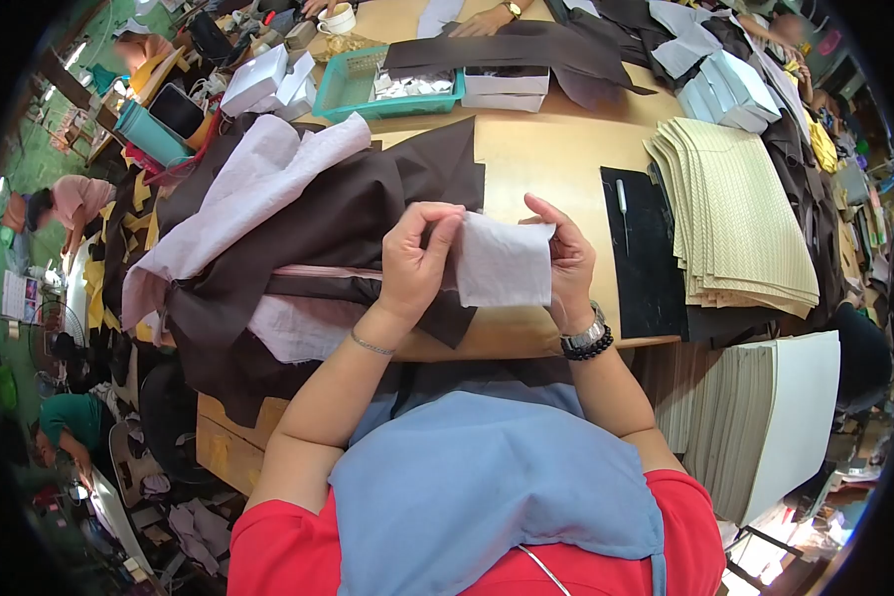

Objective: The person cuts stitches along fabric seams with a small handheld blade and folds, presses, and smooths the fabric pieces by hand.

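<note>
A small squarish piece of pale white fabric (507, 263) hangs between my two hands above the table's front edge. My left hand (414, 260) pinches its upper left corner between thumb and fingertips. At the fabric's right edge is my right hand (572, 260), its fingers curled partly behind the cloth and its thumb raised near the upper corner. Left of my hands, large dark brown sheets (368, 199) lie heaped with a rolled white cloth (258, 189) on top. A pinkish strip (333, 270) runs across the brown material.
A thin tool with a pale handle (622, 197) lies on a black mat (646, 288) at right. Beside it are stacked quilted yellow sheets (745, 219). A teal basket (343, 84) holds small white pieces. Across the table, another person's hand (492, 20) rests on brown material.
</note>
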Available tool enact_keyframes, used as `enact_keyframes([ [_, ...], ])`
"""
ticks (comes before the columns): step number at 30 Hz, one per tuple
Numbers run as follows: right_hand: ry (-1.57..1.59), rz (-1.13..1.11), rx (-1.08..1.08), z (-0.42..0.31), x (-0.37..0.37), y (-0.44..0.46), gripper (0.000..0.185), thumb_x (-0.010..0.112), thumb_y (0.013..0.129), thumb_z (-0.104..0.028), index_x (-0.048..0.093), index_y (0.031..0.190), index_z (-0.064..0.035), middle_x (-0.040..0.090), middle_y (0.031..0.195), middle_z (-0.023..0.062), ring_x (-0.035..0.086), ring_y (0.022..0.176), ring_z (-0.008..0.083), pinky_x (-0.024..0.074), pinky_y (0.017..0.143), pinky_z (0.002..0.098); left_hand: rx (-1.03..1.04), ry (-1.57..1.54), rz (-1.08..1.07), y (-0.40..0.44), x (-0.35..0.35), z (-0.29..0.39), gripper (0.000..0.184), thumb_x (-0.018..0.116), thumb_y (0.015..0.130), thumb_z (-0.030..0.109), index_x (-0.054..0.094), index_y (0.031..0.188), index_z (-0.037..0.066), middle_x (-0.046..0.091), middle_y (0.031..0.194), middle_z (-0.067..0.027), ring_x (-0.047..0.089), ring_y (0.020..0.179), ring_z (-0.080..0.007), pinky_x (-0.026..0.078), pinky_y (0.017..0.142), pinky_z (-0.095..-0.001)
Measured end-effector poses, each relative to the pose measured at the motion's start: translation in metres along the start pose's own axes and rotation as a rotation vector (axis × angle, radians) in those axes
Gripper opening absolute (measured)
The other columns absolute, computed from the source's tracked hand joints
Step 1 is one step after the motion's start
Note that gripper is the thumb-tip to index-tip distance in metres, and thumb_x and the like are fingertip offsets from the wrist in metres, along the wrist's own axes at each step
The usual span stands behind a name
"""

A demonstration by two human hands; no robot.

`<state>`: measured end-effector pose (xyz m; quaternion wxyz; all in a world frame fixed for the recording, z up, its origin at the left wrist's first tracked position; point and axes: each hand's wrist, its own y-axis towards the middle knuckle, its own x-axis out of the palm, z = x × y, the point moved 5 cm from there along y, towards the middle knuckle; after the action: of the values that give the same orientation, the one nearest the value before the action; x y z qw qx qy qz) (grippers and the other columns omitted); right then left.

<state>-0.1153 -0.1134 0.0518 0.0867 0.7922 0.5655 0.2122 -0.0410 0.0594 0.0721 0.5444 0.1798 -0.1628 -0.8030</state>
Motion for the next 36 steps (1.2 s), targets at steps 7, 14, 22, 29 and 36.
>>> enact_keyframes([
  [7,-0.159,-0.183,-0.146,0.001,-0.005,0.002,0.031,0.070,0.078,0.011,0.063,0.105,-0.0024,0.064,0.100,0.0059,0.059,0.104,0.0125,0.0450,0.088,0.0237,0.132,-0.032,0.207,0.006,-0.021,0.007,0.009,0.043,0.108,0.014,0.047,0.107,0.006,0.045,0.095,0.0013,0.040,0.085,-0.0062,0.039,0.079,-0.0212],
  [14,-0.139,-0.335,-0.061,-0.051,0.022,0.023,0.023,0.069,0.081,0.009,0.062,0.100,-0.0009,0.067,0.102,0.0060,0.063,0.096,0.0124,0.0488,0.086,0.0273,0.339,0.114,0.086,0.039,-0.014,0.043,0.013,0.048,0.106,0.019,0.046,0.104,0.006,0.047,0.093,0.0001,0.045,0.082,-0.0095,0.043,0.077,-0.0241],
  [22,-0.157,-0.304,-0.663,-0.145,0.081,0.135,0.027,0.068,0.089,-0.005,0.059,0.115,-0.0041,0.070,0.092,0.0044,0.065,0.082,0.0117,0.0545,0.076,0.0282,-0.347,-0.271,-0.433,0.097,-0.058,0.030,0.023,0.065,0.096,0.011,0.067,0.116,-0.001,0.069,0.100,-0.0003,0.062,0.091,-0.0063,0.051,0.086,-0.0248],
  [29,-0.111,-0.441,-0.499,-0.167,0.178,0.147,0.029,0.059,0.087,0.002,0.065,0.116,-0.0012,0.071,0.093,0.0057,0.064,0.088,0.0082,0.0535,0.076,0.0258,0.236,-0.380,0.591,0.093,-0.169,0.075,0.040,0.054,0.101,0.024,0.050,0.134,0.002,0.058,0.132,-0.0140,0.058,0.119,-0.0260,0.048,0.103,-0.0424],
  [36,0.280,-0.582,-0.403,-0.181,0.250,0.069,0.029,0.059,0.087,-0.003,0.056,0.116,-0.0003,0.067,0.084,0.0191,0.070,0.078,0.0238,0.0550,0.066,0.0366,0.479,0.460,0.991,0.048,-0.273,0.188,0.039,0.060,0.095,0.022,0.055,0.128,0.002,0.061,0.119,-0.0129,0.060,0.109,-0.0216,0.049,0.093,-0.0373],
])
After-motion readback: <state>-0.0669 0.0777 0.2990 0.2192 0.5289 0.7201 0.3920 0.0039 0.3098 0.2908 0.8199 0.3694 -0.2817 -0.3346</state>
